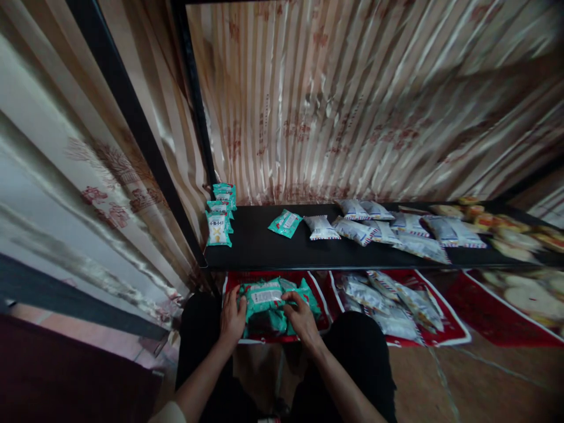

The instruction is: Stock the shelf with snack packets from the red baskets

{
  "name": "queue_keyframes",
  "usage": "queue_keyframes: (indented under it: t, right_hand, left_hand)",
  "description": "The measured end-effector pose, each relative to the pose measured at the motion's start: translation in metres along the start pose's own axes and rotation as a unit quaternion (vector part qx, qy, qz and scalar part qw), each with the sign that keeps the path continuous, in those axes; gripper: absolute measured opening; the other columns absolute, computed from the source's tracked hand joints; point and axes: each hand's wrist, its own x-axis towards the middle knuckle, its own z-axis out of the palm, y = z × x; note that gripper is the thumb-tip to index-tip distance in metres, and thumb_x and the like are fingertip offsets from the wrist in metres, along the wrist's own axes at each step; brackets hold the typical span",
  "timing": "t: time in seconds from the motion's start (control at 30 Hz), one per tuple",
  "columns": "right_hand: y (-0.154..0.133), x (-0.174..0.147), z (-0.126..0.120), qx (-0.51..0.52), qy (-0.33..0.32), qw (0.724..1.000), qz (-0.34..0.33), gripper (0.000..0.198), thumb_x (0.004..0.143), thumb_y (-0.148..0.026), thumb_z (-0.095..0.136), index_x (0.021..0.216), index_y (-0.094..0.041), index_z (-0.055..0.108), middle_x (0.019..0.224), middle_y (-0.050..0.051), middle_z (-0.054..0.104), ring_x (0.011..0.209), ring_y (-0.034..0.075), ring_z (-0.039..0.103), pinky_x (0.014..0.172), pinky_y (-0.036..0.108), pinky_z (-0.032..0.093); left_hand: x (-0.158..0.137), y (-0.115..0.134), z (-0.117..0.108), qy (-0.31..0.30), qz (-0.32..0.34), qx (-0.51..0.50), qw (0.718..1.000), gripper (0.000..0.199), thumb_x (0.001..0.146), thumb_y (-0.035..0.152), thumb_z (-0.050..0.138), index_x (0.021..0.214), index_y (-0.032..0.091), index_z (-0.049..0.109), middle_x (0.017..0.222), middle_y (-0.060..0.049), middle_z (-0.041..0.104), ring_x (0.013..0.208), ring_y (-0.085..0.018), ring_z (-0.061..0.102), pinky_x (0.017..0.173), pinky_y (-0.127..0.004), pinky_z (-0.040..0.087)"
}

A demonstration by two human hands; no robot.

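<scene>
Teal packet (263, 295) held at both ends, left hand (231, 317) and right hand (303, 320) half-curled on it, over more teal packets (312, 296) in red basket (325, 321). Beyond, black shelf (251, 249): upright teal row (217, 228) at left end, white packets (323, 228) farther right.

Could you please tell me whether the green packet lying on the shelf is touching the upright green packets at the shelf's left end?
Apart: the head view plainly shows bare black shelf between the lying green packet and the upright green packets.

Packets (265, 294) in basket (247, 275) — shelf (255, 248) behind
</scene>
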Motion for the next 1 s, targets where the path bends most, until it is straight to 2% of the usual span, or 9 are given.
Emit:
queue_keyframes:
  t: [0.07, 0.17, 0.33, 0.47, 0.57, 0.67, 0.77, 0.9, 1.0]
  right_hand:
    - [-0.01, -0.003, -0.009, 0.0, -0.01, 1.0, -0.003, 0.017, 0.062, -0.024, 0.048, 0.076, -0.023, 0.056, 0.054, -0.006, 0.053, 0.048, 0.013, 0.048, 0.05, 0.024, 0.038]
    - [-0.026, -0.005, -0.016, -0.01, -0.019, 1.0, -0.012, 0.018, 0.061, -0.025, 0.048, 0.077, -0.022, 0.056, 0.056, -0.005, 0.053, 0.048, 0.012, 0.045, 0.048, 0.023, 0.035]
    - [-0.035, -0.013, -0.012, 0.022, -0.025, 0.999, -0.003, 0.02, 0.062, -0.026, 0.049, 0.081, -0.022, 0.055, 0.054, -0.006, 0.05, 0.047, 0.012, 0.043, 0.047, 0.023, 0.034]
    - [-0.029, -0.02, -0.004, 0.047, -0.057, 0.997, -0.011, 0.027, 0.066, -0.031, 0.055, 0.092, -0.022, 0.057, 0.066, -0.003, 0.059, 0.058, 0.015, 0.054, 0.056, 0.026, 0.042]
    - [-0.025, -0.024, 0.0, 0.028, -0.062, 0.995, -0.066, 0.028, 0.071, -0.038, 0.058, 0.094, -0.022, 0.061, 0.077, 0.002, 0.064, 0.07, 0.019, 0.059, 0.064, 0.03, 0.047]
    - [-0.024, -0.026, 0.005, -0.014, -0.053, 0.986, -0.158, 0.021, 0.076, -0.041, 0.058, 0.08, -0.022, 0.065, 0.086, 0.007, 0.064, 0.08, 0.021, 0.061, 0.072, 0.033, 0.049]
    - [-0.02, -0.025, 0.007, -0.035, -0.047, 0.981, -0.183, 0.023, 0.077, -0.042, 0.057, 0.071, -0.021, 0.065, 0.082, 0.008, 0.063, 0.079, 0.023, 0.06, 0.074, 0.035, 0.049]
    - [-0.016, -0.02, 0.001, 0.021, 0.013, 0.993, -0.118, 0.023, 0.071, -0.042, 0.066, 0.071, -0.02, 0.066, 0.076, 0.006, 0.064, 0.076, 0.022, 0.059, 0.073, 0.035, 0.048]
    - [-0.016, -0.016, -0.004, 0.219, 0.031, 0.975, 0.04, 0.019, 0.061, -0.032, 0.077, 0.068, -0.018, 0.066, 0.065, 0.0, 0.061, 0.063, 0.015, 0.056, 0.064, 0.027, 0.049]
  left_hand:
    - [-0.007, 0.006, -0.005, -0.035, -0.073, -0.095, 0.992, 0.042, 0.084, 0.038, 0.054, 0.12, 0.018, 0.054, 0.115, -0.012, 0.062, 0.103, -0.023, 0.061, 0.089, -0.038, 0.049]
    - [-0.018, 0.021, -0.013, -0.077, -0.164, -0.246, 0.952, 0.063, 0.076, 0.054, 0.063, 0.126, 0.018, 0.049, 0.109, -0.012, 0.064, 0.092, -0.023, 0.064, 0.069, -0.03, 0.053]
    - [-0.033, 0.047, -0.019, -0.092, -0.22, -0.366, 0.9, 0.078, 0.064, 0.054, 0.075, 0.126, 0.019, 0.044, 0.113, -0.013, 0.062, 0.084, -0.023, 0.068, 0.061, -0.028, 0.053]
    - [-0.034, 0.055, -0.026, -0.066, -0.212, -0.348, 0.911, 0.076, 0.064, 0.042, 0.078, 0.127, 0.017, 0.043, 0.097, -0.011, 0.068, 0.073, -0.02, 0.069, 0.057, -0.025, 0.051]
    - [-0.032, 0.058, -0.034, -0.046, -0.184, -0.32, 0.928, 0.071, 0.067, 0.035, 0.074, 0.127, 0.014, 0.044, 0.077, -0.004, 0.068, 0.067, -0.016, 0.067, 0.056, -0.022, 0.048]
    - [-0.027, 0.061, -0.038, -0.063, -0.161, -0.3, 0.938, 0.044, 0.066, 0.032, 0.071, 0.104, 0.012, 0.061, 0.073, -0.004, 0.068, 0.07, -0.015, 0.065, 0.058, -0.022, 0.047]
    - [-0.024, 0.062, -0.037, -0.068, -0.171, -0.286, 0.94, 0.027, 0.065, 0.032, 0.07, 0.084, 0.013, 0.066, 0.07, -0.004, 0.067, 0.069, -0.015, 0.064, 0.058, -0.021, 0.046]
    - [-0.03, 0.055, -0.032, -0.064, -0.192, -0.284, 0.937, 0.023, 0.066, 0.033, 0.069, 0.078, 0.014, 0.065, 0.065, -0.002, 0.065, 0.062, -0.012, 0.062, 0.054, -0.02, 0.043]
    - [-0.043, 0.048, -0.026, -0.085, -0.216, -0.284, 0.93, 0.025, 0.065, 0.035, 0.071, 0.077, 0.014, 0.065, 0.065, -0.003, 0.065, 0.06, -0.013, 0.062, 0.053, -0.021, 0.043]
